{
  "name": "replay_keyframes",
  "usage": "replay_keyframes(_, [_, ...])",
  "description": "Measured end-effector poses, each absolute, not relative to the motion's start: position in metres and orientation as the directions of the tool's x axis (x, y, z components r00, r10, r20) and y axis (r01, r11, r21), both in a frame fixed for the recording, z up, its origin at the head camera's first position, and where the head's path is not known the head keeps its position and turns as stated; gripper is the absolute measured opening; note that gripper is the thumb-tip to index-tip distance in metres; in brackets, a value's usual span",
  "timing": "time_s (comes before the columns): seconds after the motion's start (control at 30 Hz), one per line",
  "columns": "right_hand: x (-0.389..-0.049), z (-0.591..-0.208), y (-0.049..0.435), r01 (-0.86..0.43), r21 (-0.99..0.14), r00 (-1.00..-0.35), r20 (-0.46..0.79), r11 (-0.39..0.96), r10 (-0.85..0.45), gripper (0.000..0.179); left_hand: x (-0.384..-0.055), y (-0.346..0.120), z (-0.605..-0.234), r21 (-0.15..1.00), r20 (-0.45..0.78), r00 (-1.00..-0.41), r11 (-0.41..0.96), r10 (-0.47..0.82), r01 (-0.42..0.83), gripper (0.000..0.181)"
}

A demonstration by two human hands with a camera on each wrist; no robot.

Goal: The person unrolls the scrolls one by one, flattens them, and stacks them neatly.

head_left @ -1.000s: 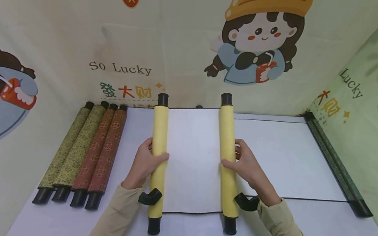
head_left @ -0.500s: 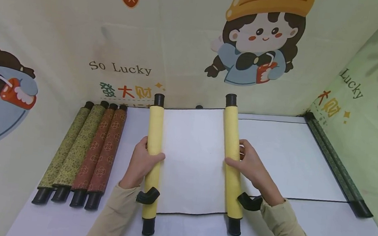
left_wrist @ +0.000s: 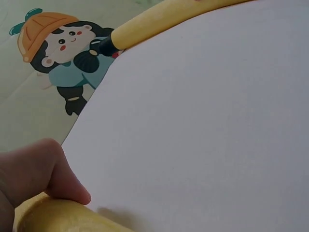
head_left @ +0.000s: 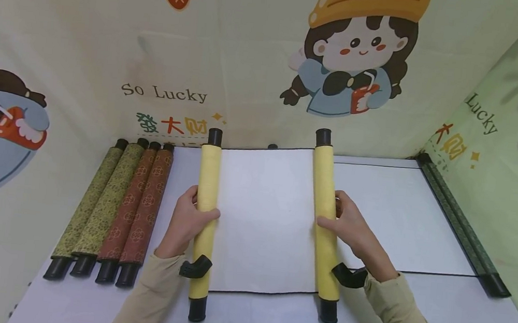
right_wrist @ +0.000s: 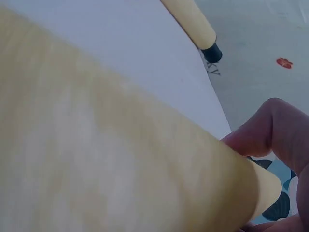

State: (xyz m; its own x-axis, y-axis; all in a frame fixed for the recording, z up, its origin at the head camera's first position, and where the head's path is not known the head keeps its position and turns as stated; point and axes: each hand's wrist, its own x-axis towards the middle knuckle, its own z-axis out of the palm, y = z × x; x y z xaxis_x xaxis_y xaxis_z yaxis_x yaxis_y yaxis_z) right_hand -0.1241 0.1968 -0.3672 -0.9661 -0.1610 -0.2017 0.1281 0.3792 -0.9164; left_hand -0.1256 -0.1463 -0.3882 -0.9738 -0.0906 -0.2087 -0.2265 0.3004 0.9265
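Observation:
Both hands hold a yellow scroll with black end knobs, partly unrolled. My left hand (head_left: 187, 222) grips its left roll (head_left: 208, 188), thumb across the front and fingers behind. Around the right roll (head_left: 324, 188) curls my right hand (head_left: 353, 230), its thumb on the inner side. Blank white paper (head_left: 267, 219) with thin dark edges spans between the two rolls. In the left wrist view the left thumb (left_wrist: 58, 174) presses on the roll near the paper. The right wrist view is mostly filled by the yellow backing (right_wrist: 120, 145), with the right hand (right_wrist: 285, 140) at its side.
Two green-patterned scrolls (head_left: 107, 199) and two red-patterned scrolls (head_left: 146, 208) lie rolled up side by side at the left. Another white sheet (head_left: 403, 217) lies flat on the table at the right, with dark green rollers (head_left: 461, 222) along its far right end. A printed cloth (head_left: 251, 51) hangs behind.
The hands have moved apart, left roll to the left and right roll to the right. More white paper shows between them.

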Motion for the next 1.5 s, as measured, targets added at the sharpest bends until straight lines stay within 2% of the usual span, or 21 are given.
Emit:
replay_keyframes(0.33, [-0.123, -0.363, 0.201, 0.121, -0.89, -0.966, -0.208, 0.441, -0.155, 0.066, -0.127, -0.149, -0.389, 0.911, -0.192, -0.975, 0.348, -0.113, -0.22, 0.061])
replay_keyframes(0.57, [-0.123, -0.362, 0.205, 0.117, -0.89, -0.966, -0.205, 0.441, -0.156, 0.069, -0.127, -0.151, -0.391, 0.865, -0.138, -0.981, 0.466, -0.133, -0.185, 0.059])
replay_keyframes(0.8, [-0.123, -0.361, 0.21, 0.124, -0.884, -0.968, -0.208, 0.45, -0.143, 0.073, -0.126, -0.158, -0.387, 0.879, -0.183, -0.977, 0.427, -0.112, -0.214, 0.062])
replay_keyframes(1.17, [-0.123, -0.361, 0.217, 0.159, -0.874, -0.964, -0.238, 0.46, -0.118, 0.072, -0.125, -0.172, -0.386, 0.923, -0.181, -0.979, 0.325, -0.097, -0.203, 0.058])
replay_keyframes(1.5, [-0.124, -0.362, 0.222, 0.151, -0.87, -0.966, -0.232, 0.469, -0.119, 0.072, -0.123, -0.176, -0.383, 0.912, -0.189, -0.975, 0.347, -0.114, -0.218, 0.061])
